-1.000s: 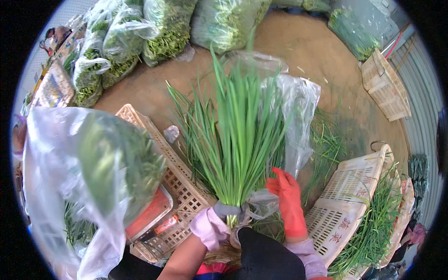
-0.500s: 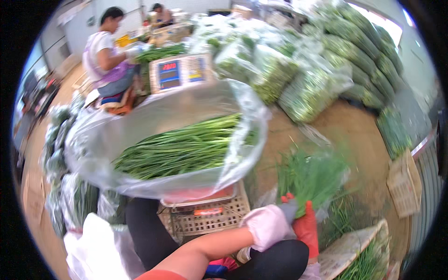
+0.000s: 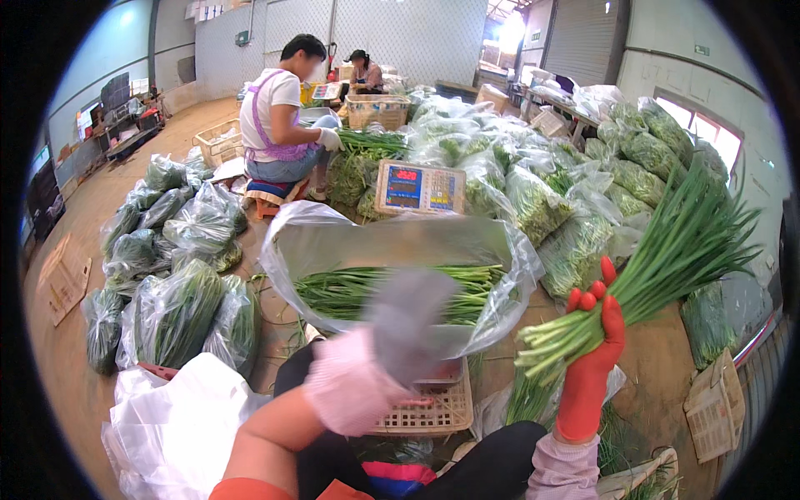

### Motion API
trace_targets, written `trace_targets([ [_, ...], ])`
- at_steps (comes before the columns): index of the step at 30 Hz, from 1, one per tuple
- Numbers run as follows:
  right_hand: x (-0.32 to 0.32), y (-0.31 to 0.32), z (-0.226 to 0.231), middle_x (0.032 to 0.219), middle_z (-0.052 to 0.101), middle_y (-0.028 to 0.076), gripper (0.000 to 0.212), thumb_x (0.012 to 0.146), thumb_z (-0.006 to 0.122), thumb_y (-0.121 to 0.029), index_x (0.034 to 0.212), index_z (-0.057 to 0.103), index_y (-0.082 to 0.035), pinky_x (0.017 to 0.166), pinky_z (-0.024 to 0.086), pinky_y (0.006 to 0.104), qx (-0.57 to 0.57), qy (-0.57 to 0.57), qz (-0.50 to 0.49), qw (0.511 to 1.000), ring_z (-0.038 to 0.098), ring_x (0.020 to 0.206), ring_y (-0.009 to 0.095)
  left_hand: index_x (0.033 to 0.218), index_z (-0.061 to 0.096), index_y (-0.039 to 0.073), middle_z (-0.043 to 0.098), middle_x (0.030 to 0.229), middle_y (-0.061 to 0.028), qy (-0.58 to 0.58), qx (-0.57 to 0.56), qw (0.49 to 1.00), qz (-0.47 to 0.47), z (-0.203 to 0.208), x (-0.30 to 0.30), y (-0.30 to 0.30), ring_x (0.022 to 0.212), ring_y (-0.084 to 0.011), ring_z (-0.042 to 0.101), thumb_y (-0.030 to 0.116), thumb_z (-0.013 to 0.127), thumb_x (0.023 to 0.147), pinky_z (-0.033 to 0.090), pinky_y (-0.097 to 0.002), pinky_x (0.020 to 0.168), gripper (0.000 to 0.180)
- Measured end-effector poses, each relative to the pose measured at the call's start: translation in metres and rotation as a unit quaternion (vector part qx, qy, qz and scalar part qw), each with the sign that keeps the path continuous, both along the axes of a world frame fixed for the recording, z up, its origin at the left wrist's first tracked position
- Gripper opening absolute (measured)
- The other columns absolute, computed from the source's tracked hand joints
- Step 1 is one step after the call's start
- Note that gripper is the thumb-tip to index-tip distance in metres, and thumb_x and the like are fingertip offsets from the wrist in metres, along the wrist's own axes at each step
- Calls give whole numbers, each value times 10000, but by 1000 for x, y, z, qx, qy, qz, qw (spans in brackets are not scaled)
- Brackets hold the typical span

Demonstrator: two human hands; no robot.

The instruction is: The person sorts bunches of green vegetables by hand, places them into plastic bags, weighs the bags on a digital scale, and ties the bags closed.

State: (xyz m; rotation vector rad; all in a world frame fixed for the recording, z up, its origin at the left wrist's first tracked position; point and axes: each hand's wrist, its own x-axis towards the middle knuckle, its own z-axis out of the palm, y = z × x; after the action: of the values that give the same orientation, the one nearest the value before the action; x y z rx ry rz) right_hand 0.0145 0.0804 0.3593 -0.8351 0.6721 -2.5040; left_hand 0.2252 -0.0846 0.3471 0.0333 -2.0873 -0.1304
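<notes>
While bagged greens [image 3: 200, 312] cluster on the floor [image 3: 125, 183] at the far left, a white plastic bag [image 3: 183, 417] lies crumpled nearer the person. Farther back and to the right, a co-worker [image 3: 271, 117] in a white top and purple apron sits on a low stool [image 3: 271, 200], with a white-gloved hand [image 3: 331, 139] close to a heap of greens [image 3: 367, 143].

Next comes the person's left hand [image 3: 408, 321], in a grey glove above a pink cuff [image 3: 354, 383], raised in front of an open clear bag [image 3: 287, 254] (it is so blurred that one cannot tell whether the fingers are bent or spread, or whether they touch anything). Inside that bag, long green stalks [image 3: 333, 287] lie side by side. A slatted crate [image 3: 433, 417] shows below the bag, and a display panel [image 3: 421, 187] with a blue face stands just behind it.

More full bags [image 3: 533, 196] are heaped behind, to the right. The right hand [image 3: 596, 333], red-gloved, has its fingers curled around a bunch of long green leaves [image 3: 675, 242], held in the air to the right of the open bag. Its pale stem ends point lower left; its tips fan toward the upper right. At the far right sits a pale crate [image 3: 715, 408].
</notes>
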Motion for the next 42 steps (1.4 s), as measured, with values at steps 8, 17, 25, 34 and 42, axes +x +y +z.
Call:
trace_targets([
  [8,44,-127,7,982,592,86,512,832,614,-72,1305,419,-50,879,502,336,30,41,-101,994,594,908,180,1236,442,-46,566,1039,-155,78,477,868,113,-22,113,-161,909,-254,575,175,662,767,441,-404,888,563],
  [17,131,-218,-132,986,574,74,421,788,710,-301,1082,588,-24,611,524,345,418,12,252,873,584,826,163,1229,435,21,568,908,-35,36,659,710,-246,23,100,-135,575,-78,511,126,578,825,466,-245,520,441],
  [25,98,-176,-88,1046,624,77,281,879,588,-179,1112,591,-23,840,494,300,482,136,260,826,606,919,183,1251,366,-30,539,964,-82,-9,634,732,-249,31,90,-163,519,-63,458,149,607,797,371,-202,421,544],
  [34,59,-174,-64,948,659,62,184,905,556,-130,1034,599,-6,750,500,249,331,122,27,935,626,845,150,1343,350,10,569,918,-60,-154,661,706,-204,32,132,-120,601,-50,475,83,626,687,367,-167,519,715],
  [42,96,-230,-173,958,615,244,355,857,550,-227,1163,546,-48,793,482,410,347,809,-277,385,618,921,292,1205,419,-37,586,949,-76,-139,693,667,-235,26,139,-103,622,-56,488,54,700,664,387,-177,565,617],
])
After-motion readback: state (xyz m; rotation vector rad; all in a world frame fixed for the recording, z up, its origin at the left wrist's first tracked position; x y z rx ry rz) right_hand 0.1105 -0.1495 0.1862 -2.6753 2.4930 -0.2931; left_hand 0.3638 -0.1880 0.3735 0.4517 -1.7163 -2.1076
